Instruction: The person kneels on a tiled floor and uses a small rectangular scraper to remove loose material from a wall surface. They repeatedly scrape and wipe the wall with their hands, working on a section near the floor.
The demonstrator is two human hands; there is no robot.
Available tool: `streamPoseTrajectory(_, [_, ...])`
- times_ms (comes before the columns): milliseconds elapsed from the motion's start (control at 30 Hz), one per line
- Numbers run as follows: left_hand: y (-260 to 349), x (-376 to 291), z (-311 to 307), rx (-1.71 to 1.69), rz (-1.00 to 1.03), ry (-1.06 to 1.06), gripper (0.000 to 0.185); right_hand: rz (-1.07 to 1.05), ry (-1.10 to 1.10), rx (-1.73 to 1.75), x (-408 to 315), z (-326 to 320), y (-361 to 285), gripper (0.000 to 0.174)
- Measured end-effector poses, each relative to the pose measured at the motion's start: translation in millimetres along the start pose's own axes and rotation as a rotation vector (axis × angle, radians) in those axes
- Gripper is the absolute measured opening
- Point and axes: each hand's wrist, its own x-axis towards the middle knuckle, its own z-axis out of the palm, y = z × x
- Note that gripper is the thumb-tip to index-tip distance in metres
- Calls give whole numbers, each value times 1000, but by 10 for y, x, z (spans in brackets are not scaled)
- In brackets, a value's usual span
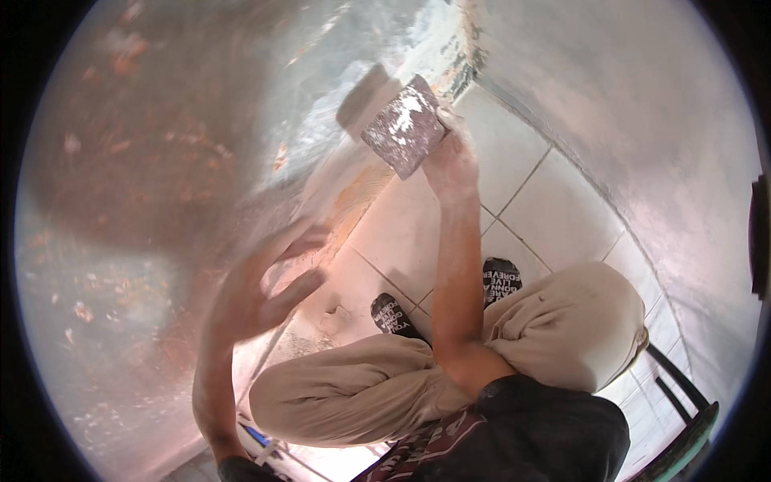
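Observation:
My right hand (455, 159) grips a square, flat brown-purple plate (400, 129) smeared with white powder or plaster. Its broad face is turned up to me, and my fingers are mostly hidden at its far edge. The plate is close to the lower part of a patchy plastered wall (307, 114), on which it casts a shadow; whether they touch I cannot tell. Lower down, my left hand (274, 289) is blurred, with thumb and fingers apart and nothing between them, beside the same wall.
Pale floor tiles (518, 175) run between this wall and a second grey wall (602, 90) on the right, meeting in a corner ahead. My dark printed shoes (502, 277) rest on the tiles. At lower right is a green-edged seat (680, 449) with dark bars.

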Motion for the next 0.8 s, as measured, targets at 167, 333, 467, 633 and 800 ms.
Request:
streamPoseTrajectory(167, [-332, 822, 402, -605, 301, 47, 58, -29, -101, -303, -243, 257, -240, 26])
streamPoseTrajectory(333, [-466, 1226, 754, -532, 370, 387, 26, -358, 314, -1140, -584, 514, -419, 36])
streamPoseTrajectory(467, [-616, 1227, 936, -417, 335, 420, 17, -154, 152, -968, -769, 545, -413, 71])
streamPoseTrajectory(633, [-826, 1227, 982, -288, 344, 430, 16, -190, 397, -2067, -717, 375, -403, 101])
streamPoseTrajectory(800, [-930, 1213, 894, -262, 388, 405, 18, 446, 214, -1203, -700, 295, -383, 121])
